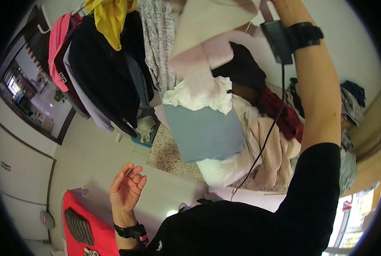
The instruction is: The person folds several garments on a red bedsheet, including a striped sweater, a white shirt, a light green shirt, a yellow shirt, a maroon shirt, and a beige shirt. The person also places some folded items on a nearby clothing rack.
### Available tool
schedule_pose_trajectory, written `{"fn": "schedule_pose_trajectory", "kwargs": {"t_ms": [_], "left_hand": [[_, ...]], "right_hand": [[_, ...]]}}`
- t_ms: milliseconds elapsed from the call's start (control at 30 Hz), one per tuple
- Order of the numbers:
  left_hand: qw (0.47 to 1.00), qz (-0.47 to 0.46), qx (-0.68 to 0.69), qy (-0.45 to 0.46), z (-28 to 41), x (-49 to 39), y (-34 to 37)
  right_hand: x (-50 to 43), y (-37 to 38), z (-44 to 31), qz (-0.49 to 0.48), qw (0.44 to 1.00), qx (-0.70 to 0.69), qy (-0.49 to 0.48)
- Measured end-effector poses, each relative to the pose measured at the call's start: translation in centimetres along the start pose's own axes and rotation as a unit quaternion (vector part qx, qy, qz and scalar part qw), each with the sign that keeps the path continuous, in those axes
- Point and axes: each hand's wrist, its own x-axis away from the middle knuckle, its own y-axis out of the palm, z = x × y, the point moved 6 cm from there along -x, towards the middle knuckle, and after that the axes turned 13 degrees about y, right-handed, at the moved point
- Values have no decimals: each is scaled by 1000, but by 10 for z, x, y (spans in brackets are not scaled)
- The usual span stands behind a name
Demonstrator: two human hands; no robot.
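My left hand (pixel 128 189) is raised at lower left, palm up, its fingers loosely bent and apart with nothing in them. At the top edge only the base of my right hand (pixel 283 9) shows; its fingers are cut off. Beside it hangs a blurred beige cloth (pixel 214 24), but what the hand grips is hidden. Below that cloth are a pale pink garment (pixel 217 52) and a crumpled white garment (pixel 201 92). A grey-blue folded cloth (pixel 206 132) lies under the white one, on a heap with a peach garment (pixel 268 150) and a dark red garment (pixel 281 112).
The heap rests on a speckled surface (pixel 166 148). A rack at left holds a black jacket (pixel 102 64), a pink garment (pixel 59 48) and a yellow cloth (pixel 112 22). Folded striped cloth (pixel 79 226) lies on a red cover (pixel 105 235). A black cable (pixel 268 136) hangs from my right wrist.
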Motion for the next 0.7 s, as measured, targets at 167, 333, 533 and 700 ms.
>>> {"fn": "schedule_pose_trajectory", "kwargs": {"t_ms": [167, 333, 533, 700], "left_hand": [[987, 152, -26, 49, -29, 5, -25], [963, 254, -40, 76, -50, 19, -35], [953, 281, -61, 94, -55, 18, -28], [964, 245, -74, 73, -68, 8, -11]], "right_hand": [[-38, -179, 16, 109, 993, 46, -18], [6, -343, 142, 297, 811, 432, 259], [51, -256, 195, 264, 688, 673, -63], [98, -169, 295, -10, 654, 754, 48]]}}
